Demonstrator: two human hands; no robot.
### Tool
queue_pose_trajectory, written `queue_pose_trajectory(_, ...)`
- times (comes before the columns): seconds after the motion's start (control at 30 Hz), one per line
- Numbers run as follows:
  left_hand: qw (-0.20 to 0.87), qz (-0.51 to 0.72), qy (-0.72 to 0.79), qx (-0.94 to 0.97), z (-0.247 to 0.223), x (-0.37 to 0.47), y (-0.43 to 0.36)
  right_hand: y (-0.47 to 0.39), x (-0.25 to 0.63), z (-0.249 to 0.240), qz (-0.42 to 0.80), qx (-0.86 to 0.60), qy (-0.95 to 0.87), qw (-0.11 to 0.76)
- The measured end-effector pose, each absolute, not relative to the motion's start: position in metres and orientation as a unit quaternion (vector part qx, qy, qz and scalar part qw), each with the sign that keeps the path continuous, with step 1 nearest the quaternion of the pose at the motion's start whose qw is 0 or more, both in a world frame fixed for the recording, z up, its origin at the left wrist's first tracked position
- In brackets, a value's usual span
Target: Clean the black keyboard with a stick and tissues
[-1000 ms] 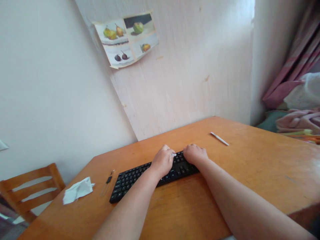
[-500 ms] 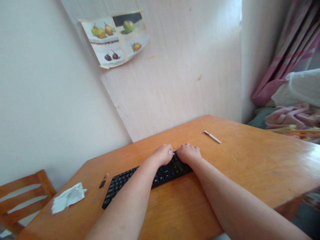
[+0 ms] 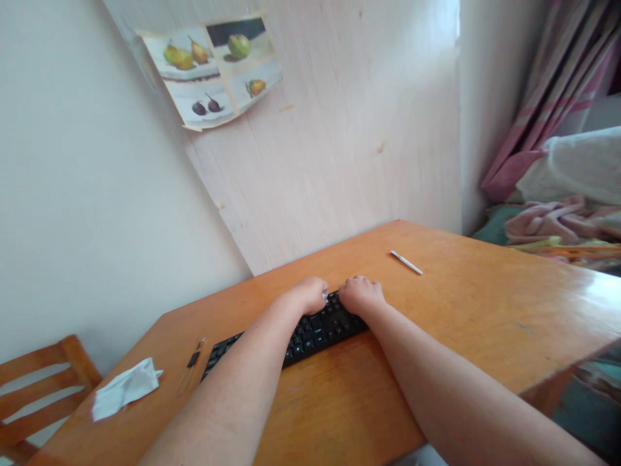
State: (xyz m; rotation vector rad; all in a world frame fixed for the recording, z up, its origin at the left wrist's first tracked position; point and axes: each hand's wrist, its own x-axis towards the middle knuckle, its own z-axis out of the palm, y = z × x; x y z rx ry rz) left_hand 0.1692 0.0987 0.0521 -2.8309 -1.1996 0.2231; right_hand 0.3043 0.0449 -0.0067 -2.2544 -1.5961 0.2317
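A black keyboard (image 3: pixel 334 322) lies at a slant on the wooden table, its left part mostly covered by my left forearm. My left hand (image 3: pixel 312 294) is closed over the keyboard's far edge, right of its middle. A small whitish, crumpled-looking thing shows at its fingers, too small to name for sure. Just to the right, my right hand (image 3: pixel 359 296) rests around the keyboard's far right end, fingers curled over the back edge and thumb side on the keys. A narrow gap with keys showing separates the two hands.
A white pen (image 3: pixel 406 262) lies beyond my right hand. On the left are a crumpled white tissue (image 3: pixel 127 388) and a thin tool with a black middle (image 3: pixel 193 359). A wooden chair (image 3: pixel 48 388) stands at the table's left; a pale board (image 3: pixel 339 162) rises behind.
The view has shifted a little. My left hand and forearm have moved slightly left, covering more of the keyboard's left part. My right hand keeps its place on the keyboard.
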Motion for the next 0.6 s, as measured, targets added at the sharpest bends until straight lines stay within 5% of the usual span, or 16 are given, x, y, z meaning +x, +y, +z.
queue_pose_trajectory(0.6,-0.027,0.084,-0.450,-0.889,0.059,0.103,0.101,0.047,0.306,-0.007,0.094,-0.803,-0.563,0.169)
